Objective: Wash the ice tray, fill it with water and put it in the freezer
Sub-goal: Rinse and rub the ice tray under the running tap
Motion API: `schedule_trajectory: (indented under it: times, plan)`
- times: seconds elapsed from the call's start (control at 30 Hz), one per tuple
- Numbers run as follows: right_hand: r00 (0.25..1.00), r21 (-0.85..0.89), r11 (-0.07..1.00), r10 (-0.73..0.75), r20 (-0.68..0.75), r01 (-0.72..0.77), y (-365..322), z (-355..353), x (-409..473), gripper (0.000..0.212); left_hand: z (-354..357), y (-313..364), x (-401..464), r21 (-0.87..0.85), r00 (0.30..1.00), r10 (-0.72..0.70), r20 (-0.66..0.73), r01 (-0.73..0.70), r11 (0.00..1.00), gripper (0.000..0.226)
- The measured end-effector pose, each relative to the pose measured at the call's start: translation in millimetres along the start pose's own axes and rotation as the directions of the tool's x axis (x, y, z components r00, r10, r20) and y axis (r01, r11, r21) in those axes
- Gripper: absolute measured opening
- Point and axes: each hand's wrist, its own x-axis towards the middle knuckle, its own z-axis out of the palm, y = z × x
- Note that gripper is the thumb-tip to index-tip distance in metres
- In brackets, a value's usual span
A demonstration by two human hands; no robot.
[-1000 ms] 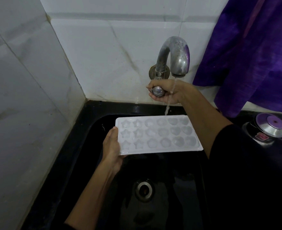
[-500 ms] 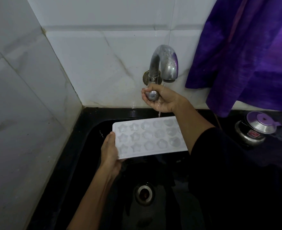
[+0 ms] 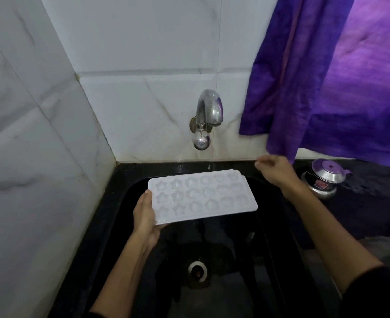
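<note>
A white ice tray [image 3: 203,196] with star and round moulds is held level over the black sink [image 3: 125,187]. My left hand [image 3: 144,212] grips its left short edge, thumb on top. My right hand [image 3: 275,169] hovers to the right of the tray near the sink's back right corner, fingers loosely curled and blurred, holding nothing. The metal tap [image 3: 209,111] with its round knob [image 3: 201,142] sticks out of the wall above the tray. No water stream shows under the spout.
The drain [image 3: 197,270] sits low in the sink basin. A purple cloth [image 3: 327,76] hangs at the right, close to my right hand. A steel pot with a lid [image 3: 322,180] stands on the dark counter to the right. Marble tile walls close the left and back.
My right hand let go of the tap knob and moved right and down. The water stream has stopped. The tray stays in my left hand.
</note>
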Motion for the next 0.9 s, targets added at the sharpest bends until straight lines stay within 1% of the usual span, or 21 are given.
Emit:
schedule_trajectory:
  times: [0.03, 0.07, 0.1, 0.13, 0.17, 0.23, 0.3, 0.43, 0.53, 0.67, 0.77, 0.9]
  plan:
    - [0.995, -0.011, 0.998, 0.06, 0.075, -0.06, 11.3, -1.1, -6.2, 0.025, -0.5, 1.0, -3.1, 0.003, 1.0, 0.005, 0.003, -0.005, 1.0, 0.033]
    - [0.977, 0.02, 0.992, 0.117, 0.177, -0.123, 19.7, -2.3, -15.1, 0.024, -0.8, 1.4, -6.0, 0.012, 1.0, 0.01, 0.008, -0.01, 1.0, 0.033]
    - [0.951, 0.072, 0.984, 0.14, 0.275, -0.165, 26.0, -3.2, -24.4, 0.021, -1.1, 0.8, -9.2, 0.02, 1.0, 0.014, 0.013, -0.014, 1.0, 0.034]
    - [0.935, 0.113, 0.978, 0.129, 0.331, -0.175, 30.6, -4.9, -33.6, 0.02, -1.2, -0.5, -13.3, 0.025, 1.0, 0.015, 0.018, -0.015, 1.0, 0.035]
    - [0.936, 0.136, 0.978, 0.106, 0.337, -0.16, 36.3, -7.1, -39.5, 0.018, -1.7, -2.7, -17.2, 0.027, 1.0, 0.013, 0.025, -0.014, 1.0, 0.035]
    - [0.951, 0.183, 0.975, 0.068, 0.302, -0.128, 42.8, -13.5, -49.9, 0.016, -4.0, -6.5, -25.2, 0.026, 0.999, 0.008, 0.035, -0.009, 1.0, 0.035]
    - [0.951, 0.261, 0.956, 0.051, 0.305, -0.135, 44.9, -20.1, -58.6, 0.016, -6.7, -8.5, -32.4, 0.031, 0.999, 0.018, 0.043, -0.019, 0.999, 0.035]
    - [0.952, 0.333, 0.932, 0.035, 0.304, -0.141, 46.8, -29.5, -74.5, 0.012, -10.8, -10.0, -46.7, 0.11, 0.996, 0.068, 0.052, -0.073, 0.991, 0.033]
    - [0.946, 0.305, 0.939, 0.058, 0.318, -0.16, 54.0, -29.7, -87.1, 0.013, -18.5, -14.3, -58.3, 0.2, 0.995, 0.074, 0.068, -0.086, 0.976, 0.031]
    - [0.942, 0.275, 0.944, 0.086, 0.324, -0.18, 76.8, -23.2, -104.2, 0.019, -38.0, -29.7, -60.6, 0.369, 0.988, 0.073, 0.137, -0.12, 0.922, 0.026]
    - [0.944, 0.232, 0.958, 0.088, 0.319, -0.168, 97.0, -18.2, -118.3, 0.021, -53.2, -46.0, -63.8, 0.4, 0.984, 0.066, 0.166, -0.128, 0.908, 0.018]
    - [0.943, 0.159, 0.979, 0.07, 0.324, -0.127, 124.9, -10.4, -135.1, 0.022, -71.5, -68.2, -69.0, 0.449, 0.975, 0.071, 0.212, -0.161, 0.879, 0.02]
